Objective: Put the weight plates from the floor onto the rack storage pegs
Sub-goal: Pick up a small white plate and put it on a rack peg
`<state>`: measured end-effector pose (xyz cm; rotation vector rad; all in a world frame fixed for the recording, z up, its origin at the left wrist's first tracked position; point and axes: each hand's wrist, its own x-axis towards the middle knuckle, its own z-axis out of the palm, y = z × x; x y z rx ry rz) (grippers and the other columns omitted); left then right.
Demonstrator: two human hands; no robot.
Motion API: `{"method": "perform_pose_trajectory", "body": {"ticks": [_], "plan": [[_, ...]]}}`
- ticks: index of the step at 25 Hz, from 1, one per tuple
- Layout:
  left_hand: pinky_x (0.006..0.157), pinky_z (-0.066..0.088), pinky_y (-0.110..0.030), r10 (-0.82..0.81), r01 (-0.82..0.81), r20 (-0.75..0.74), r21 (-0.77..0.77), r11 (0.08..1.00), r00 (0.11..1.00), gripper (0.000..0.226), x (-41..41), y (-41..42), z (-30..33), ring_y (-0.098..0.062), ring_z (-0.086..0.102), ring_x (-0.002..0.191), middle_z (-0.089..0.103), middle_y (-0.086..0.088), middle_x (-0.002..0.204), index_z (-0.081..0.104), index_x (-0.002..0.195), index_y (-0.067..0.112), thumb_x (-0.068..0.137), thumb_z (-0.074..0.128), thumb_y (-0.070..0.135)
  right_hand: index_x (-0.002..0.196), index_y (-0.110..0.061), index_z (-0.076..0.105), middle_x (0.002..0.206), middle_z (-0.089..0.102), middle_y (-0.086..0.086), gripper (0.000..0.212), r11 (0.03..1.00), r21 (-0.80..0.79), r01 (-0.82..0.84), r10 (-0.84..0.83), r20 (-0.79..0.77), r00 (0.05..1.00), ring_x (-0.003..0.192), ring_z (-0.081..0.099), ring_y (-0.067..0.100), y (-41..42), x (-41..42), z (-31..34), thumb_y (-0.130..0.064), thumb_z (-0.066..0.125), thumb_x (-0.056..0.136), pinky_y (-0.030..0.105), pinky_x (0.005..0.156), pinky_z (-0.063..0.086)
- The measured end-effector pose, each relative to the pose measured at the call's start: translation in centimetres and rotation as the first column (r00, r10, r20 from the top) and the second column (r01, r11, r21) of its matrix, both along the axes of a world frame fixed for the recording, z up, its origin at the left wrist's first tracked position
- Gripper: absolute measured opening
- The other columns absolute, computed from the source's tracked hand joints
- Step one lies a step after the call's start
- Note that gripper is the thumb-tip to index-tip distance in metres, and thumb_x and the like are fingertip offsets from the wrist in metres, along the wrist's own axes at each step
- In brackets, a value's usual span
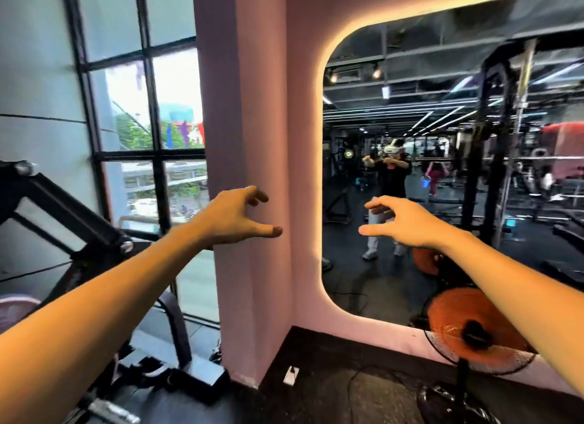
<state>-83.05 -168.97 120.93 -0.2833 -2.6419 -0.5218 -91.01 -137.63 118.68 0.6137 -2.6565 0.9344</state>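
- Fingers of your left hand are curving loosely with the thumb spread wide below them; they are holding nothing and are touching nothing.
- Fingers of your right hand are mirroring that pose, half-curled with the thumb pointing toward 9 o'clock, and are likewise gripping nothing.
- You are extending both forearms forward, the hands hanging level with each other near the centre of the view, the palms facing one another and well apart.
- Your left hand is hovering in front of the pink wall; your right hand is hovering in front of the wall mirror, which is filling the 2 o'clock region.
- No weight plate can be told for certain in this view, so you cannot say where one is lying; the rounded pale shape at the frame's 8 o'clock edge is too cropped to name.
- An orange pedestal fan is standing on the dark floor at 5 o'clock, under your right forearm.
- A black machine frame is slanting across the 9 o'clock side, in front of the gridded window at 11 o'clock.
- A white wall socket with a cable is sitting at the base of the wall, at 6 o'clock.
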Motion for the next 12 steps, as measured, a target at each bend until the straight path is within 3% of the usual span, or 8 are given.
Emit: {"method": "perform_pose_trajectory", "body": {"ticks": [2,4,7,12], "plan": [[0.093,0.051,-0.038,-0.051,0.05,-0.025,-0.009,0.999,0.998,0.088,-5.8,-0.6,0.6,-0.017,0.061,0.106,0.062,0.001,0.123,0.057,0.126,0.024,0.055,0.075,0.073,0.127,-0.026,0.054,0.129,0.056,-0.004,0.062,0.998,0.018,0.068,-0.068,-0.009,0.998,0.113,0.057,0.017,0.2,-3.7,0.6,-0.048,0.076,0.074,0.038,0.099,0.045],[0.095,0.051,-0.04,-0.118,0.118,-0.009,-0.011,0.993,0.993,0.086,-12.2,-0.5,1.2,-0.019,0.062,0.106,0.061,0.0,0.127,0.056,0.129,0.023,0.059,0.075,0.069,0.126,-0.025,0.056,0.128,0.057,-0.005,0.061,0.989,0.008,0.144,-0.144,-0.019,0.989,0.117,0.055,0.016,0.8,-7.4,1.1,-0.046,0.077,0.074,0.034,0.1,0.042],[0.096,0.048,-0.035,-0.225,0.225,0.026,-0.019,0.974,0.974,0.08,-21.3,1.1,1.1,-0.019,0.06,0.113,0.059,0.0,0.132,0.053,0.134,0.022,0.068,0.076,0.061,0.124,-0.023,0.059,0.12,0.06,-0.005,0.055,0.966,-0.016,0.259,-0.259,-0.031,0.965,0.11,0.056,0.014,2.6,-12.2,0.9,-0.038,0.078,0.075,0.028,0.095,0.041],[0.087,0.04,-0.024,-0.408,0.408,0.02,0.02,0.913,0.913,0.071,-34.1,7.6,-0.3,-0.008,0.051,0.102,0.059,0.0,0.13,0.055,0.131,0.02,0.072,0.079,0.05,0.119,-0.03,0.058,0.123,0.059,-0.004,0.053,0.918,-0.023,0.395,-0.395,0.005,0.919,0.112,0.055,0.016,8.7,-20.2,-0.1,-0.043,0.079,0.072,0.04,0.102,0.043]]}}
